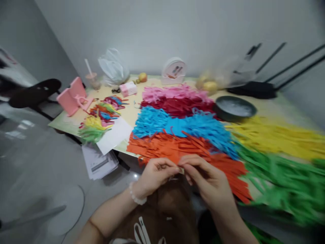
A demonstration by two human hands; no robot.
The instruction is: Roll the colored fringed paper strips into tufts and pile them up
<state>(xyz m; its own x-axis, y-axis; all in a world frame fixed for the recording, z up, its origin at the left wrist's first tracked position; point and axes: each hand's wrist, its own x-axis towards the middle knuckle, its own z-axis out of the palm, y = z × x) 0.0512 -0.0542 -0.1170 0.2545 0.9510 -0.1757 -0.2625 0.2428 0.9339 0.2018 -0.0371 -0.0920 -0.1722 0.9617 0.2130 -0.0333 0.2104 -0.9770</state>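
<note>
My left hand (158, 174), with a white beaded bracelet (137, 194) at its wrist, pinches a tiny pale piece (181, 170) at the table's front edge. My right hand (207, 179) pinches at the same piece, fingertips almost touching the left ones. What the piece is, I cannot make out. Just beyond both hands lie orange paper strips (162, 147). Behind them come blue strips (175, 125), dark red strips (175, 106) and pink strips (172, 93). To the right spread yellow strips (276, 135) and green strips (286, 183).
A dark bowl (235, 108) stands right of the red strips. Mixed coloured bundles (100, 117), white paper (116, 135) and a pink stand (73, 96) are on the left. Along the wall are a plastic bag (114, 67), a drink cup (93, 80) and a round white holder (174, 71).
</note>
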